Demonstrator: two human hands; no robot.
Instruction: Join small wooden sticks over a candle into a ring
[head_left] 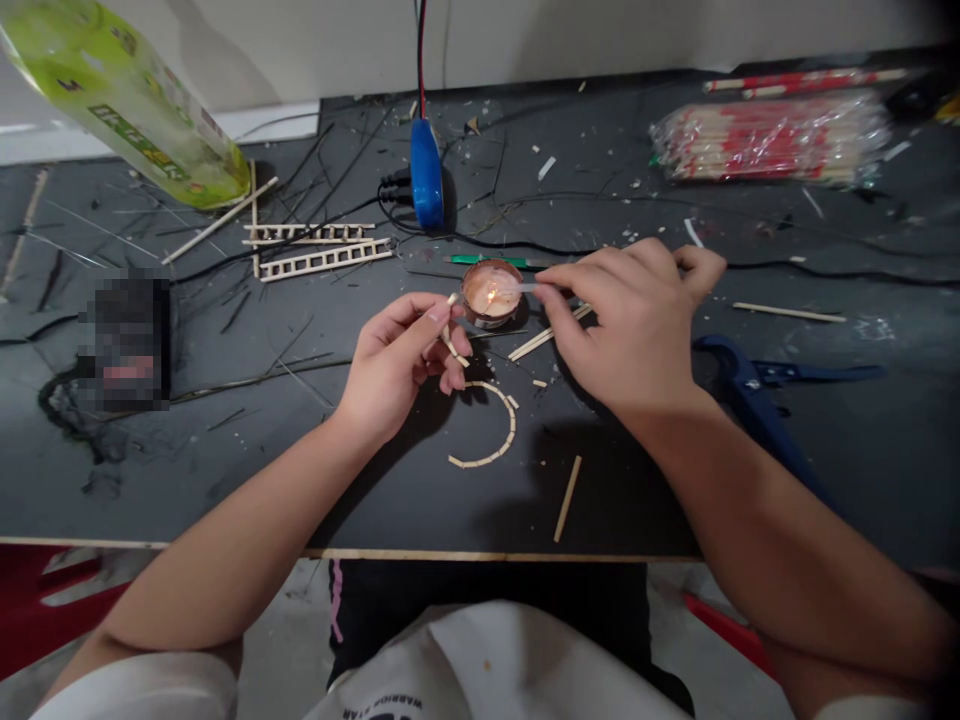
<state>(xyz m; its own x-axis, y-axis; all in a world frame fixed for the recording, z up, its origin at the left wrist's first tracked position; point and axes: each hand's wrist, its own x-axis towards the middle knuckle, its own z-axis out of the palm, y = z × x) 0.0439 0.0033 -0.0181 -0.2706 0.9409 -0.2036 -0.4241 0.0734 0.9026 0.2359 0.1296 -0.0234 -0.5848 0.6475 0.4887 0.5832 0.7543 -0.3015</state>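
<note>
My left hand (409,355) pinches a short chain of small wooden stick pieces (451,340) between thumb and fingers. My right hand (626,315) is closed on a thin, whitish translucent stick (527,288). The tip of that stick reaches over a small round tin (491,318), where a flame burns in pale wax. Below my hands, a curved line of short wooden pieces (512,425) lies on the table. Thin wooden sticks (536,343) rest partly under my right hand, and a tiny cut piece (540,383) lies near them.
Blue-handled cutters (757,390) lie beside my right forearm. Two ladder-like stick frames (326,260) sit left of the tin. Behind are a green bottle (150,110), a blue plug-in device (427,175) with cables, and a plastic-wrapped stick bundle (772,138). One stick (568,498) lies near the table edge.
</note>
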